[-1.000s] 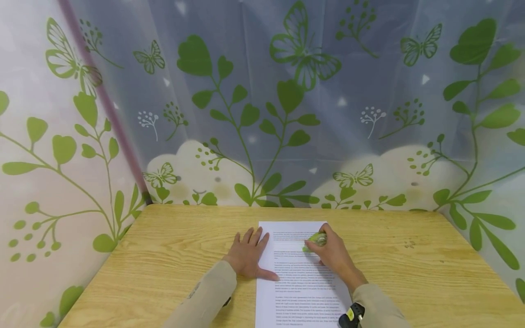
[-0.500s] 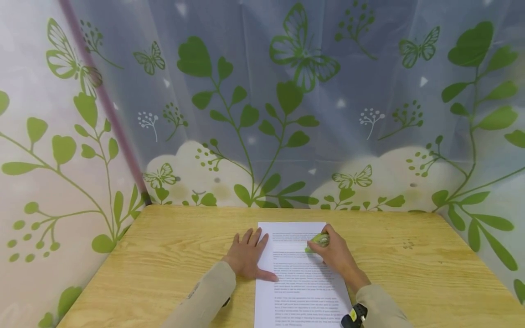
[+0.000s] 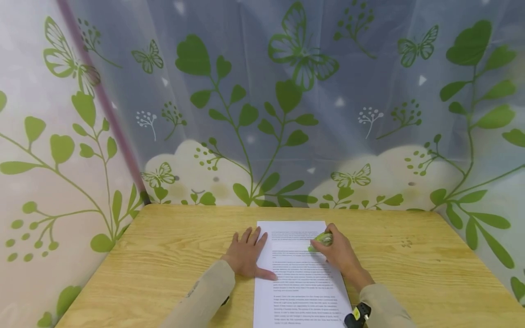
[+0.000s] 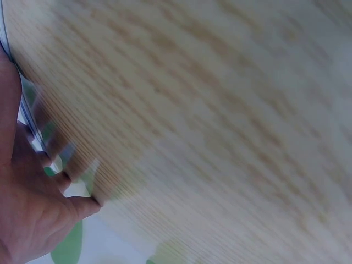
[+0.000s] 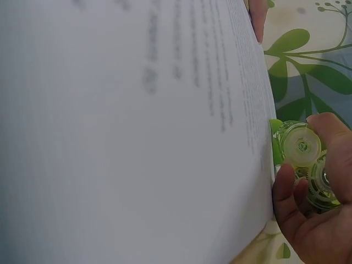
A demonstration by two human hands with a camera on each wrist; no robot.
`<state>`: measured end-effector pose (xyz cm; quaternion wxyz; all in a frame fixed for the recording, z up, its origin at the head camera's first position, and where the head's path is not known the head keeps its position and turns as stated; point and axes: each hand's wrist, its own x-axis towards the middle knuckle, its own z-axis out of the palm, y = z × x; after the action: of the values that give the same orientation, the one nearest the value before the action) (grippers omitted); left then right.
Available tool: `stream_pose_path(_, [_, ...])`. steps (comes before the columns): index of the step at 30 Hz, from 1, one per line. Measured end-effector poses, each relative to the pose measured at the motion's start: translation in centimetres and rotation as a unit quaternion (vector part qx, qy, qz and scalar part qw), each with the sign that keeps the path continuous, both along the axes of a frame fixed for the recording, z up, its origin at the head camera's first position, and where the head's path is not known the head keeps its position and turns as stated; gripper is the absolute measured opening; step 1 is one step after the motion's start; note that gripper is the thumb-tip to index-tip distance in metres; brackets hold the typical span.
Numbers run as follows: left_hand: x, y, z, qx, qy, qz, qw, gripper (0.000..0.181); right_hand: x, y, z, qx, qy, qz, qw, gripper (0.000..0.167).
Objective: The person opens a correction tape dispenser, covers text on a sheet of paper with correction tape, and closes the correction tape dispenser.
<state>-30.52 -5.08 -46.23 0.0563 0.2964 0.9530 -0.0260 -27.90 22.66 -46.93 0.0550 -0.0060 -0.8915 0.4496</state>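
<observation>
A white sheet of printed paper point(image 3: 303, 282) lies on the wooden table, its text split by a blank band near the top. My left hand point(image 3: 247, 255) rests spread over the sheet's left edge, thumb on the page. In the left wrist view, that hand point(image 4: 33, 203) shows at the left border. My right hand point(image 3: 340, 250) grips a green correction tape dispenser point(image 3: 322, 240), its tip at the right end of the blank band. Through the clear case point(image 5: 301, 146) two reels are visible in the right wrist view, between the thumb and fingers of the right hand point(image 5: 324, 209).
The wooden table point(image 3: 172, 255) extends to both sides of the sheet. Behind it hangs a fabric backdrop point(image 3: 254, 114) with green leaves and butterflies. A black device point(image 3: 357, 315) with a yellow label is strapped to the right wrist.
My right hand has slid a little to the right with the correction tape dispenser, along the blank band. The left hand stays in place on the paper.
</observation>
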Motion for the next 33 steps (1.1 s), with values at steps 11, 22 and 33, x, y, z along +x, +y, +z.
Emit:
stream_pose_path(11, [-0.1,0.1,-0.1,-0.001,0.003,0.000,1.0000,0.121,0.1,0.8,0.2,0.023,0.016,0.002,0.9996,0.037])
stream_pose_path(22, [0.1,0.0,0.2,0.000,0.001,-0.002,1.0000,0.120,0.2,1.4,0.1,0.020,0.008,-0.003,0.9998,0.036])
stream_pose_path(33, [0.0,0.0,0.1,0.000,0.002,-0.007,1.0000,0.118,0.3,2.3,0.1,0.040,0.014,-0.003,0.9991,0.036])
